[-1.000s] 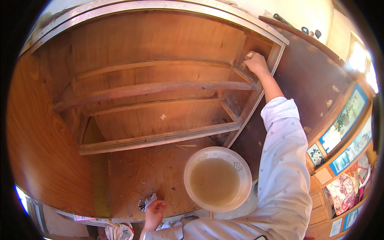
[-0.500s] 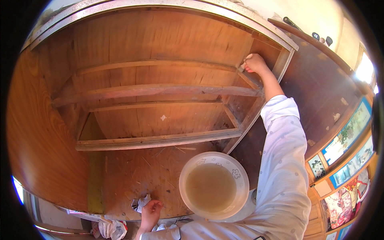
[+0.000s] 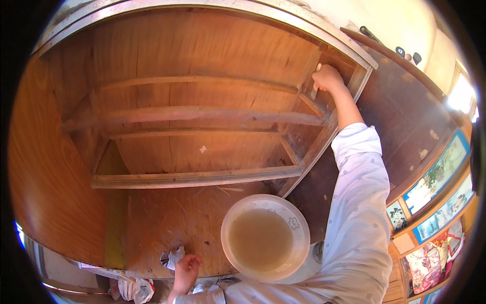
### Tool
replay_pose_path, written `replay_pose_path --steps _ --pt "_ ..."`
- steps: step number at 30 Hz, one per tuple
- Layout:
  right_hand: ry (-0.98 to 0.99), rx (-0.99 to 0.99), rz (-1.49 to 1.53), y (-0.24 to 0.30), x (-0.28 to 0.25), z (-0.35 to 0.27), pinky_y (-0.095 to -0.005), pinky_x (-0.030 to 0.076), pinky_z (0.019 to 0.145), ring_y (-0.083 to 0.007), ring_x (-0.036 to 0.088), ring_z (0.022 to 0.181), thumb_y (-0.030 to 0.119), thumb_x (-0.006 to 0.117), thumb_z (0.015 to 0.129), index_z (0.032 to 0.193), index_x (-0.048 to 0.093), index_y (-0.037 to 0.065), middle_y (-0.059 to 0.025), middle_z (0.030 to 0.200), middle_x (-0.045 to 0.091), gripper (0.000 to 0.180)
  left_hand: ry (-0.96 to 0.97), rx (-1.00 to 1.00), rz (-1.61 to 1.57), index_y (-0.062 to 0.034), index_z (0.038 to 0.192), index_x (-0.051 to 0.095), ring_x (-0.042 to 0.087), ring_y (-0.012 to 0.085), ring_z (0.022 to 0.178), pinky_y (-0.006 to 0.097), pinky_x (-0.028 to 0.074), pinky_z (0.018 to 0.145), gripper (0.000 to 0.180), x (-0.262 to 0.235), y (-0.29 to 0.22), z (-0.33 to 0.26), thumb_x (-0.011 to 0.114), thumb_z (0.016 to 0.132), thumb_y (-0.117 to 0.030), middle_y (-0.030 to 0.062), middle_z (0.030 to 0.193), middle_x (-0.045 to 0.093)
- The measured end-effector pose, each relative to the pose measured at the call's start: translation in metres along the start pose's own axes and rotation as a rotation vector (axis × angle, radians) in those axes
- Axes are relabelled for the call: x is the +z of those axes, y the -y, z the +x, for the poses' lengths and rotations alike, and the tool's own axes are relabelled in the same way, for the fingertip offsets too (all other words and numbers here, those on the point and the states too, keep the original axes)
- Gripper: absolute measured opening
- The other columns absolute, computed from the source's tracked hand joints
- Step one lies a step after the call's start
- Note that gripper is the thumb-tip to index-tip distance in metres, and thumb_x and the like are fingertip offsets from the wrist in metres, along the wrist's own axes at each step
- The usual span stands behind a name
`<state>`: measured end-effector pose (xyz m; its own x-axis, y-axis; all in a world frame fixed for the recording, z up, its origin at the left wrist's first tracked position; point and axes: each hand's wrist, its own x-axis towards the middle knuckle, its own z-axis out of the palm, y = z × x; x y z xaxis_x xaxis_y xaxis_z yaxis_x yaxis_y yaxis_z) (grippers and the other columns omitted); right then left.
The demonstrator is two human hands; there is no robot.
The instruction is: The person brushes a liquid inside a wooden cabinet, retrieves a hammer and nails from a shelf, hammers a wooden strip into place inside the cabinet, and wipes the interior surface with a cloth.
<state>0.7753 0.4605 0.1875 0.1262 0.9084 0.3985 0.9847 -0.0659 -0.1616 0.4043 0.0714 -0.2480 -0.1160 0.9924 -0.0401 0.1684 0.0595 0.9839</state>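
My right hand (image 3: 328, 78) is closed around a pale rag (image 3: 314, 92), mostly hidden by the fingers. It presses at the inner right side of a wooden cabinet (image 3: 167, 53), just above the end of a wooden rail. Low in the view, my left hand (image 3: 187, 267) hangs by the board's near edge, its fingers loosely bent and apart. Beside it lies a crumpled grey-white scrap of cloth or paper (image 3: 173, 257); whether they touch is unclear. Between my arms stands a white basin (image 3: 298, 242) with a flower pattern, holding cloudy brownish water (image 3: 259, 239).
Wooden rails (image 3: 197, 115) cross the cabinet's inside, and a pale metal strip edges its top. Straw-like bits litter the brown board (image 3: 157, 223) in front. A dark panel (image 3: 400, 121) stands to the right, beyond it a cupboard with picture panels (image 3: 438, 172). Plastic bags (image 3: 136, 290) sit lower left.
My right hand has shifted slightly right and turned along the cabinet's inner side, the rag still in it. The basin, scrap and left hand appear a little farther left as the view moves.
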Motion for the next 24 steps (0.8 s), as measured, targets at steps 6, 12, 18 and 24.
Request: replay_pose_path --steps 6,12,18,24 --pt "0.166 0.037 -0.169 0.013 -0.025 -0.02 -0.0345 0.051 0.059 -0.0249 0.063 0.058 0.013 0.048 0.069 0.067 0.064 -0.001 -0.0153 0.065 0.064 0.022 -0.014 -0.046 -0.032 0.0012 0.091 0.062 0.061 0.0105 0.069 0.024 0.046 0.062 0.012 0.0 -0.006 0.001 0.053 0.086 -0.004 0.0069 0.077 0.066" --pt "0.082 -0.142 -0.247 0.006 -0.016 -0.019 -0.0358 0.045 0.045 -0.0247 0.058 0.048 0.015 0.05 0.074 0.066 0.062 -0.005 -0.0178 0.059 0.06 0.024 0.025 -0.036 -0.015 0.0012 0.093 0.063 0.061 0.0106 0.068 0.024 0.046 0.062 0.013 -0.001 -0.002 0.005 0.053 0.086 -0.004 0.0067 0.077 0.066" --pt "0.108 -0.049 -0.331 0.026 -0.046 -0.039 -0.0364 0.049 0.051 -0.0263 0.062 0.055 0.013 0.049 0.07 0.071 0.064 -0.005 -0.0198 0.066 0.063 0.024 0.012 -0.033 0.012 0.0012 0.094 0.063 0.06 0.01 0.068 0.023 0.046 0.061 0.014 -0.007 -0.007 0.006 0.054 0.085 -0.004 0.0065 0.077 0.066" --pt "0.114 0.125 0.092 0.01 -0.029 -0.036 -0.0398 0.052 0.069 -0.0356 0.067 0.079 0.015 0.049 0.069 0.084 0.067 -0.005 -0.0235 0.081 0.067 0.031 0.035 -0.042 -0.011 0.001 0.094 0.063 0.06 0.0094 0.067 0.023 0.046 0.061 0.013 -0.009 -0.006 0.007 0.054 0.086 -0.004 0.0067 0.078 0.066"
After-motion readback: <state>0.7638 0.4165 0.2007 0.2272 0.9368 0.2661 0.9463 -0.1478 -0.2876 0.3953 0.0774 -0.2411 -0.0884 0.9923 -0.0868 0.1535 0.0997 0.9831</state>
